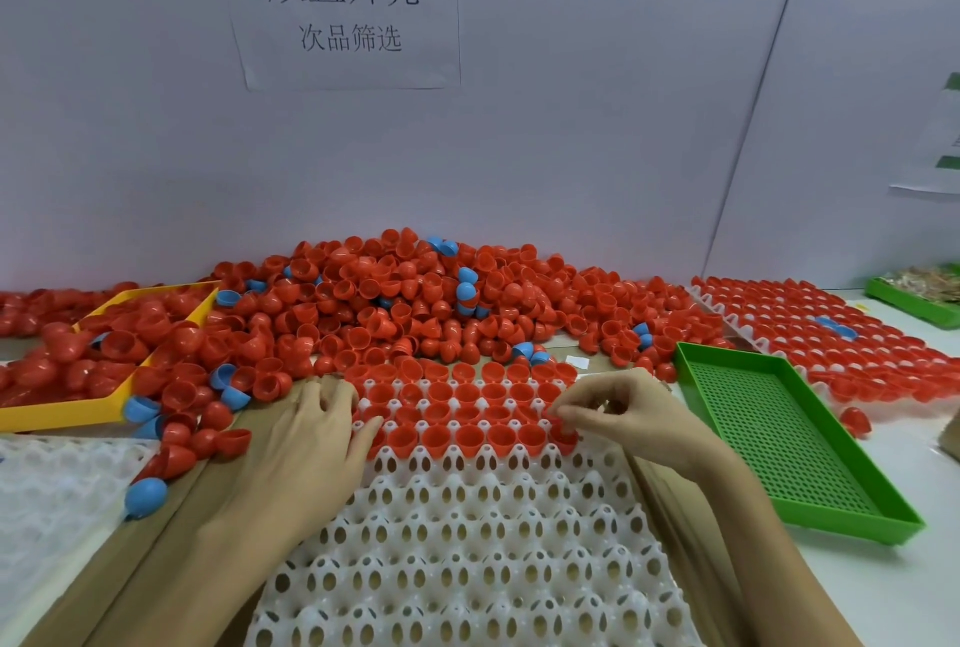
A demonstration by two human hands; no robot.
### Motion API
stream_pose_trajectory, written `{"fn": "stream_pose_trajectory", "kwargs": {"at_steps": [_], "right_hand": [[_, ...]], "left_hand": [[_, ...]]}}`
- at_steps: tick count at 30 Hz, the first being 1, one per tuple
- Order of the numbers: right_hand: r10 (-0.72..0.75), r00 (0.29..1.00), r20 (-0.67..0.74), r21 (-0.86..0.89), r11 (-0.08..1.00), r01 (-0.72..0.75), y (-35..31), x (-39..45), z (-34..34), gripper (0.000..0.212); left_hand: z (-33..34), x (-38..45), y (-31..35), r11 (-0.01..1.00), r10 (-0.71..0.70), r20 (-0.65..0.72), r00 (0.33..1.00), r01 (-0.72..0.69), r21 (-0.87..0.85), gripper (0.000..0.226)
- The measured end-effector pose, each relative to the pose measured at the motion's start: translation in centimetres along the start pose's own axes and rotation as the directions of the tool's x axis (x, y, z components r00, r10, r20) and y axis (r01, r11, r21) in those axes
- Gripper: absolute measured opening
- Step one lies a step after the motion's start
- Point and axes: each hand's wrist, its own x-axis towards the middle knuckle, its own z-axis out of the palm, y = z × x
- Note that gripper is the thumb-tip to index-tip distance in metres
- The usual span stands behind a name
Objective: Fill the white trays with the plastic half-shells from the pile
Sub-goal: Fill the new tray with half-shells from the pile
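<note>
A big pile of red half-shells [395, 293], with a few blue ones mixed in, lies against the back wall. In front of me is a white tray [467, 542]; its far rows hold red half-shells [457, 417], and the near rows are bare. My left hand [311, 433] lies at the tray's left edge, its thumb touching a red shell in the last filled row. My right hand [618, 417] pinches a red half-shell [563, 433] at the right end of that row.
A yellow bin [78, 407] of red shells sits at the left. An empty green perforated tray [784, 438] lies at the right, with a filled white tray [831, 334] behind it. Another bare white tray [57, 490] is at the near left. Loose shells lie beside it.
</note>
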Motion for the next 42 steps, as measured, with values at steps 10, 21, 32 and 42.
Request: {"fn": "stream_pose_trajectory", "kwargs": {"at_steps": [10, 21, 32, 42], "right_hand": [[0.114, 0.847, -0.52, 0.083, 0.993, -0.082, 2.2, 1.3, 1.8, 0.015], [-0.065, 0.972, -0.226, -0.521, 0.851, -0.064, -0.5, 11.5, 2.7, 0.049], [0.077, 0.975, -0.206, -0.665, 0.721, -0.198, -0.2, 16.4, 4.7, 0.04], [0.025, 0.94, -0.341, -0.237, 0.965, -0.111, 0.4, 11.2, 2.1, 0.043]], "left_hand": [[-0.8, 0.3, -0.1, 0.999, -0.033, -0.03, 0.999, 0.032, -0.02, 0.043], [-1.4, 0.6, -0.2, 0.995, 0.001, -0.077, 0.997, 0.007, 0.101, 0.052], [-1.3, 0.5, -0.2, 0.996, 0.048, -0.133, 0.99, -0.038, 0.08, 0.052], [-1.4, 0.2, 0.5, 0.994, 0.105, -0.145, 0.984, -0.11, -0.023, 0.047]]}}
